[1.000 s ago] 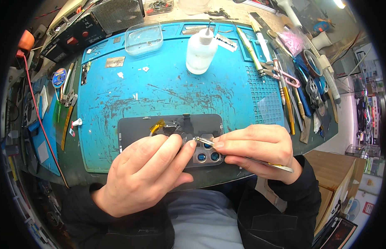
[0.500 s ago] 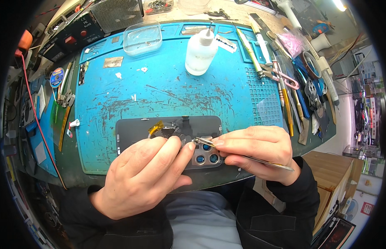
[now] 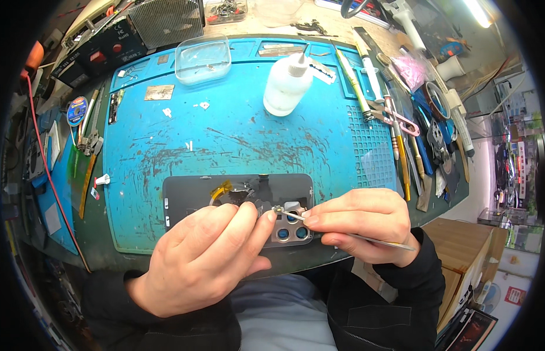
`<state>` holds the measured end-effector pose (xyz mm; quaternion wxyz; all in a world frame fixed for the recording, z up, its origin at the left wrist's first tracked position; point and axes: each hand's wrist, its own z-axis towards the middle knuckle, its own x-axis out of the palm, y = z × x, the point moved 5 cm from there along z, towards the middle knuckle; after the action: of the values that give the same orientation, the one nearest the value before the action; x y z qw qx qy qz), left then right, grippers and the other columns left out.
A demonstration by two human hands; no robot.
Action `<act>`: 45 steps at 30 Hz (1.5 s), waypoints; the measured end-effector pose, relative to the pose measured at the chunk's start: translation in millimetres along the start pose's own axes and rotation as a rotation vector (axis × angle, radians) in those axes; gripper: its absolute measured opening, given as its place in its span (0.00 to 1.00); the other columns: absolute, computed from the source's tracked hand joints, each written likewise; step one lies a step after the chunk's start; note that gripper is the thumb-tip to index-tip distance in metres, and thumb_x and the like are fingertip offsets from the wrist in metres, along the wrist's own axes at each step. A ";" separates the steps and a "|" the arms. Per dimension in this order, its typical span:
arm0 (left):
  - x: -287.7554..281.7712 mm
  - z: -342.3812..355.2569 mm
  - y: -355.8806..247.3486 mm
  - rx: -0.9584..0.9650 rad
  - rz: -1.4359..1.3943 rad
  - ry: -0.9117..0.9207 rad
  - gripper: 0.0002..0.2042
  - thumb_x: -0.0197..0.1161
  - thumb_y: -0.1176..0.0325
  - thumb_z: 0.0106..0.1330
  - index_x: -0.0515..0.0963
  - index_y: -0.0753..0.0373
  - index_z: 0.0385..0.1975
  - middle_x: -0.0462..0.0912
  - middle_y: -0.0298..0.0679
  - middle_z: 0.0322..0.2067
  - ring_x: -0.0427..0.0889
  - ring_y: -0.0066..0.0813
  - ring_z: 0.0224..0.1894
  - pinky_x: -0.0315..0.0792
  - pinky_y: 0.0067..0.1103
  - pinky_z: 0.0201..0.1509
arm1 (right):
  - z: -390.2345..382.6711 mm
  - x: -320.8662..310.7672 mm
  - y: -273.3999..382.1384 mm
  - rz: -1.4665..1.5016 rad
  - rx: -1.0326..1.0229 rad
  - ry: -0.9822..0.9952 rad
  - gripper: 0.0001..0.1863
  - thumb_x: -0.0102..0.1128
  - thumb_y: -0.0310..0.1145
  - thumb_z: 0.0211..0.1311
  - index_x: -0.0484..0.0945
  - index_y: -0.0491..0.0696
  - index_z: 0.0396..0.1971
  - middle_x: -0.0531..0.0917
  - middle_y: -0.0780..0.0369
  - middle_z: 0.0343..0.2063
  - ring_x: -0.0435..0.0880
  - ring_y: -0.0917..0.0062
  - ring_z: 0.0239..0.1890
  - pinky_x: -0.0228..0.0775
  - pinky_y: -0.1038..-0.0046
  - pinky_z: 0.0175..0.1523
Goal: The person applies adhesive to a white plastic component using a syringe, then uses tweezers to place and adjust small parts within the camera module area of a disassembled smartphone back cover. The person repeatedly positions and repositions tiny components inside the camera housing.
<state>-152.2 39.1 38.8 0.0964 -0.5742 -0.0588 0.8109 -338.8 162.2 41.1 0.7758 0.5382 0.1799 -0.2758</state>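
A dark phone back panel (image 3: pixel 187 191) lies flat near the mat's front edge, with a camera plate of round lens rings (image 3: pixel 292 234) at its right end. Over it, my left hand (image 3: pixel 211 257) is closed in a pinch on a small flex part (image 3: pixel 278 209) with a shiny metal end; the fingers hide most of it. My right hand (image 3: pixel 366 225) is closed around slim metal tweezers (image 3: pixel 378 241), whose tips meet that metal end. Amber film and a dark flex cable (image 3: pixel 228 190) lie on the panel just beyond my left fingers.
On the blue mat (image 3: pixel 255 140) stand a white dropper bottle (image 3: pixel 287 85) and a clear plastic box (image 3: pixel 203 60). Scissors (image 3: pixel 395 120), brushes and other hand tools crowd the right side. A red cable (image 3: pixel 47 158) runs down the left, and a solder spool (image 3: pixel 77 111) stands there.
The tweezer tips have shifted slightly and now lie at the flex part's metal end. Both hands keep their grips. The whole view has tilted a little, so the bench appears lower.
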 end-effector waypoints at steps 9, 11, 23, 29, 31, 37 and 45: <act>2.3 -2.0 -0.5 0.006 0.008 -0.002 0.25 0.68 0.52 0.68 0.86 0.66 0.56 0.81 0.44 0.55 0.82 0.40 0.51 0.79 0.32 0.55 | 1.8 0.5 1.3 -0.029 0.015 0.005 0.14 0.78 0.24 0.59 0.89 0.43 0.45 0.92 0.56 0.41 0.94 0.65 0.38 0.87 0.69 0.41; 2.4 -2.2 -0.7 0.005 0.006 0.001 0.25 0.68 0.52 0.68 0.86 0.67 0.56 0.81 0.44 0.55 0.82 0.40 0.52 0.79 0.33 0.56 | 1.0 0.2 1.2 -0.032 0.013 -0.001 0.14 0.77 0.23 0.58 0.89 0.43 0.45 0.92 0.56 0.40 0.94 0.65 0.38 0.87 0.69 0.41; 2.2 -0.8 -1.3 0.000 0.026 0.027 0.25 0.67 0.51 0.71 0.86 0.66 0.56 0.81 0.44 0.56 0.81 0.40 0.53 0.79 0.33 0.55 | 3.0 1.3 1.7 -0.062 -0.009 0.008 0.15 0.78 0.24 0.57 0.89 0.42 0.45 0.92 0.57 0.40 0.93 0.66 0.38 0.87 0.69 0.40; 1.4 -0.5 -2.1 -0.014 0.035 0.055 0.25 0.66 0.51 0.72 0.86 0.66 0.56 0.81 0.44 0.56 0.81 0.40 0.53 0.79 0.33 0.55 | 1.4 1.5 1.5 -0.079 -0.012 -0.006 0.13 0.77 0.25 0.58 0.89 0.43 0.44 0.92 0.58 0.39 0.93 0.67 0.36 0.86 0.70 0.38; 1.6 -0.3 -1.5 -0.011 0.029 0.058 0.25 0.66 0.51 0.72 0.86 0.66 0.57 0.81 0.44 0.56 0.81 0.40 0.53 0.79 0.33 0.55 | 0.7 1.6 1.0 -0.075 -0.010 -0.012 0.13 0.77 0.25 0.58 0.90 0.44 0.44 0.92 0.58 0.39 0.93 0.67 0.36 0.86 0.71 0.38; 1.7 -0.3 -1.7 -0.013 0.026 0.063 0.25 0.66 0.51 0.71 0.86 0.66 0.56 0.81 0.44 0.56 0.81 0.40 0.53 0.79 0.33 0.56 | 0.2 1.7 0.1 -0.060 -0.002 -0.015 0.13 0.77 0.25 0.58 0.90 0.44 0.43 0.92 0.57 0.39 0.93 0.67 0.36 0.86 0.71 0.38; 1.5 -0.4 -1.5 -0.020 0.025 0.060 0.25 0.67 0.50 0.71 0.86 0.66 0.56 0.81 0.44 0.55 0.82 0.40 0.52 0.79 0.32 0.55 | 1.7 1.6 1.3 -0.062 -0.015 -0.010 0.12 0.77 0.25 0.58 0.89 0.43 0.42 0.92 0.57 0.39 0.93 0.67 0.36 0.86 0.71 0.38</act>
<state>-152.2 40.8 37.5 0.0821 -0.5998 -0.0569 0.7939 -336.8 160.6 41.8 0.7717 0.5253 0.1945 -0.3011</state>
